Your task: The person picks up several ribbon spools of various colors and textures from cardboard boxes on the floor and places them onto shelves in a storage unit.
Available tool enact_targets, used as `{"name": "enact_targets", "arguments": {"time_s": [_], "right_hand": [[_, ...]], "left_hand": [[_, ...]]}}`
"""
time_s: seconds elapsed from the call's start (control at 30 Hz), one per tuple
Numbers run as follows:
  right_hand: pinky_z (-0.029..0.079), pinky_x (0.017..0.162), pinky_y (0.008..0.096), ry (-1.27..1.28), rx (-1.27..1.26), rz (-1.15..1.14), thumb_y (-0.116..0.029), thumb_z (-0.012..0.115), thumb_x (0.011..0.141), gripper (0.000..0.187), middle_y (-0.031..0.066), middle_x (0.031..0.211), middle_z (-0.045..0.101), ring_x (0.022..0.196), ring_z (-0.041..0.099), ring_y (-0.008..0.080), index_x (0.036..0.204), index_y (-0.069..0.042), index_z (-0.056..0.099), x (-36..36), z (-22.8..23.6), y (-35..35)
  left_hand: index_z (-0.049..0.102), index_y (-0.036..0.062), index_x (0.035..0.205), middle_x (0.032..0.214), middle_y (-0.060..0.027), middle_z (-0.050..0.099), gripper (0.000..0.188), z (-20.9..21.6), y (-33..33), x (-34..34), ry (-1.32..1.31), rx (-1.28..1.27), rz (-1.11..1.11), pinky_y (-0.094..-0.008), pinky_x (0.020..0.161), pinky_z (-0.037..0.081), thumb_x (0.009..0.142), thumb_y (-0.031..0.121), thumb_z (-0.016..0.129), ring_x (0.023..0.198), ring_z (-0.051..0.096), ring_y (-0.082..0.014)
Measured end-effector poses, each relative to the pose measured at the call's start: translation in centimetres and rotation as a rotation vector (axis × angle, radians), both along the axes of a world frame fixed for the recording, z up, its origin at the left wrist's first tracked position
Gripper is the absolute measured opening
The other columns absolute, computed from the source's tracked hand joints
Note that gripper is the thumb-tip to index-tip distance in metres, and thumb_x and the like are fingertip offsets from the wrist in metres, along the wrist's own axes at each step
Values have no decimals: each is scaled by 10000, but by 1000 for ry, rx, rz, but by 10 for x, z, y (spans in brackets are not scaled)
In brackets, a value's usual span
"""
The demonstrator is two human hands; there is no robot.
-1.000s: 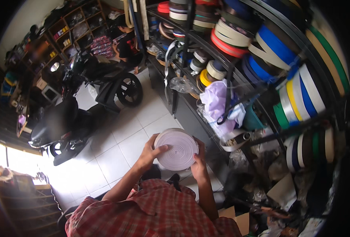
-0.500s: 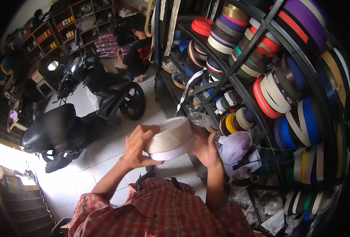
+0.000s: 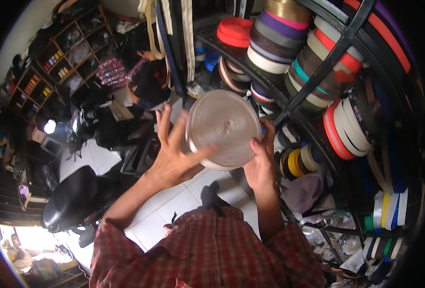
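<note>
Upright before my chest is a roll of pale webbing (image 3: 227, 113), its flat coiled face turned toward me. My right hand (image 3: 261, 165) grips it at the right edge, thumb in front and fingers behind. At the lower left of the roll is my left hand (image 3: 171, 156), fingers spread and smeared by motion. Its thumb or a finger crosses the front of the coil; whether it touches is hard to see.
On my right a black metal rack (image 3: 313, 77) holds many webbing rolls, among them a red roll (image 3: 234, 32). A parked motorbike (image 3: 73, 197) stands at left on the tiled floor (image 3: 174, 204). Farther back, a person (image 3: 147, 84) sits near thread shelves (image 3: 78, 43).
The roll has been raised and turned from its edge to its flat face. My left hand has loosened and spread its fingers; my right has closed on the edge. The view has shifted.
</note>
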State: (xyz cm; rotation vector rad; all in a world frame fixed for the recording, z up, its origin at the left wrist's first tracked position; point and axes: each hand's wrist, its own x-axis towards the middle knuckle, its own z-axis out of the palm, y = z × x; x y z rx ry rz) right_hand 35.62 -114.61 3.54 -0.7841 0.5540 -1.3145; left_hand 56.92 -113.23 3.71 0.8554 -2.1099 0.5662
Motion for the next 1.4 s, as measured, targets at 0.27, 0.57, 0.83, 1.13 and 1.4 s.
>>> {"name": "enact_targets", "arguments": {"time_s": [0.27,0.57,0.83,1.13,1.4], "right_hand": [[294,1049,385,96,-238,-89,-163,616,859,643,153,1322,364,1219,384,233,1378,-104,241,23,18,-104],[157,1127,462,480,-687,-171,-192,596,885,672,240,1476,200,1387,207,343,1426,-22,236,56,27,-195],[248,1100,415,392,-675,-404,-61,631,830,699,179,1328,330,1266,358,262,1368,-35,186,95,54,-248],[291,1070,381,383,-497,-767,-99,583,904,632,239,1362,310,1253,370,254,1356,-16,150,131,67,-308],[234,1088,424,902,-380,-1193,-208,638,882,742,309,1366,290,1292,333,354,1375,68,158,152,65,-314]], "left_hand": [[-92,33,1487,1536,-202,64,1335,8,-75,-13,1121,851,-459,-446,1142,126,639,610,763,1433,106,-316],[100,53,1503,1474,-147,294,892,10,-186,-4,1782,624,-578,-433,1126,236,743,184,549,1362,307,-304],[537,14,1233,1189,-115,591,572,56,-314,11,1828,852,-717,-376,985,421,908,474,440,1122,556,-258],[584,-13,1128,1084,-143,624,484,88,-424,4,1527,1179,-811,-343,917,444,821,360,553,1003,592,-253],[606,-26,1066,987,-135,661,412,79,-482,-18,1298,1584,-1038,-348,859,485,863,311,482,911,628,-253]]}}
